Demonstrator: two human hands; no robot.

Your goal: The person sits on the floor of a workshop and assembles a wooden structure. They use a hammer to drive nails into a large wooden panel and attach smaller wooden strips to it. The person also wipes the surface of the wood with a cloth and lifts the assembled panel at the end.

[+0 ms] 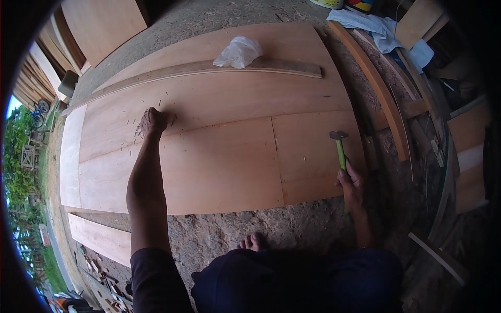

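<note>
My left hand (pixel 153 121) reaches far out over the plywood sheets (pixel 224 161), its fingers bunched together and pressed down at the surface. Small loose nails (pixel 133 144) lie scattered around it. Whatever is between those fingers is hidden. On the right, my right hand (pixel 352 182) is wrapped round the green handle of a hammer (pixel 341 151). Its dark metal head points away from me, above the right part of the panel. Seams and small dots run along the sheets' joints.
Across the far part of the panel lies a long wooden board (pixel 287 66), with a crumpled clear plastic bag (pixel 239 52) on it. Timber lengths (pixel 383 94) and a pale cloth (pixel 365 26) are at right. More plywood (pixel 107 28) leans at far left. My bare foot (pixel 250 242) shows near the panel's front edge.
</note>
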